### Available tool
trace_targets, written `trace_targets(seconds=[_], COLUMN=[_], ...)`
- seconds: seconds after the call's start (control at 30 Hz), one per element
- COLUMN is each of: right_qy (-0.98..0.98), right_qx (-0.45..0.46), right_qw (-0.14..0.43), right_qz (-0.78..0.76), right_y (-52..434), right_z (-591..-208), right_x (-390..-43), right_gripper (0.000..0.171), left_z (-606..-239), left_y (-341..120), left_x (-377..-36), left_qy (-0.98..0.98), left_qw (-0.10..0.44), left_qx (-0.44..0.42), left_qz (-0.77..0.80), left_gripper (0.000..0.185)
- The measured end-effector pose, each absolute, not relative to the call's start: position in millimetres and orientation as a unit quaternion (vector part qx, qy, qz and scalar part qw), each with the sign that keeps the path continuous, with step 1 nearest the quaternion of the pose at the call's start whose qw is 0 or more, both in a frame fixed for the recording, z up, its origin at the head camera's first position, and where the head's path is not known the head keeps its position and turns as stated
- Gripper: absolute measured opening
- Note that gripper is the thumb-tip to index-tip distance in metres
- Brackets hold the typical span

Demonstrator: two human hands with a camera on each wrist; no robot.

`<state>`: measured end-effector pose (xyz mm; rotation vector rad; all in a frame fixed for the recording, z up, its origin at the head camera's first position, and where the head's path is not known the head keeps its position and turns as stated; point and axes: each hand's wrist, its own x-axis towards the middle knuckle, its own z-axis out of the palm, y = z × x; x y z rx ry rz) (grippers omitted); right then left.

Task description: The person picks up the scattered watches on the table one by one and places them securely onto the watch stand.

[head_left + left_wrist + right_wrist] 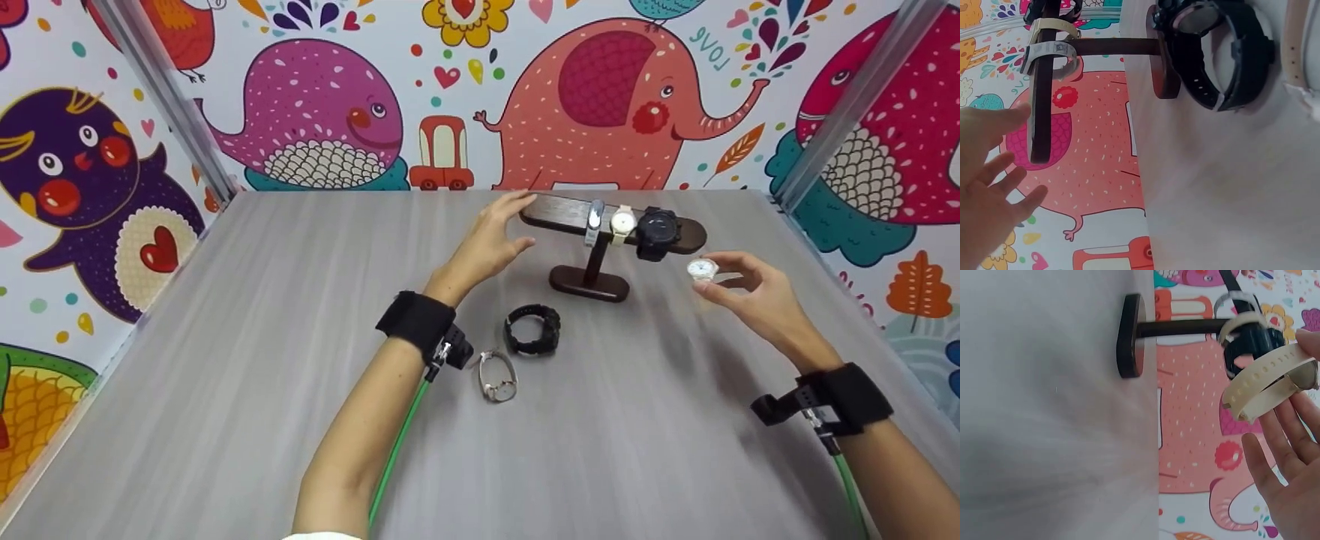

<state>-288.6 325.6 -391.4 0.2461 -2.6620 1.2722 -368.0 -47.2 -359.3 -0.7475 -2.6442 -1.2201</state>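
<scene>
A dark wooden watch stand [555,211] carries a silver band watch [594,217], a cream watch [622,223] and a black watch [658,229] on its crossbar. My right hand [761,294] pinches a cream-strapped watch [1266,384] by its case, off the bar's right end. Its strap hangs as a closed loop. At the bar's left end is my left hand [486,238], its fingers spread and holding nothing. A fingertip meets or nearly meets the wood; I cannot tell which.
On the grey table [300,300], in front of the stand's base [589,284], lie another black watch [534,330] and a slim, light-strapped watch [497,376]. Walls printed with cartoon animals enclose the back and sides. Green cables run from both wrist cameras.
</scene>
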Motion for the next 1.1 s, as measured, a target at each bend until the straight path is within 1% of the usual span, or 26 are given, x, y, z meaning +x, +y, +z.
trace_targets(seconds=[0.23,0.37,0.53,0.73,1.1], right_qy=[-0.890,-0.888,-0.886,-0.878,-0.868], right_qx=[0.035,0.026,0.043,0.072,0.086], right_qw=[0.118,0.125,0.139,0.148,0.141], right_qz=[0.439,0.441,0.441,0.450,0.467], right_y=[333,332,330,327,324], right_z=[-383,-379,-378,-385,-386], right_x=[-302,-311,-320,-327,-333], right_gripper=[0.050,0.052,0.052,0.052,0.052], left_z=[-358,-362,-366,-369,-368], left_y=[-44,-41,-38,-33,-32], left_x=[-379,-384,-388,-392,-398], left_qy=[-0.886,-0.892,-0.895,-0.891,-0.883], left_qw=[0.067,0.054,0.037,0.037,0.064], left_qx=[-0.239,-0.232,-0.226,-0.231,-0.248], left_qz=[-0.393,-0.385,-0.384,-0.390,-0.394], left_gripper=[0.064,0.065,0.066,0.063,0.058])
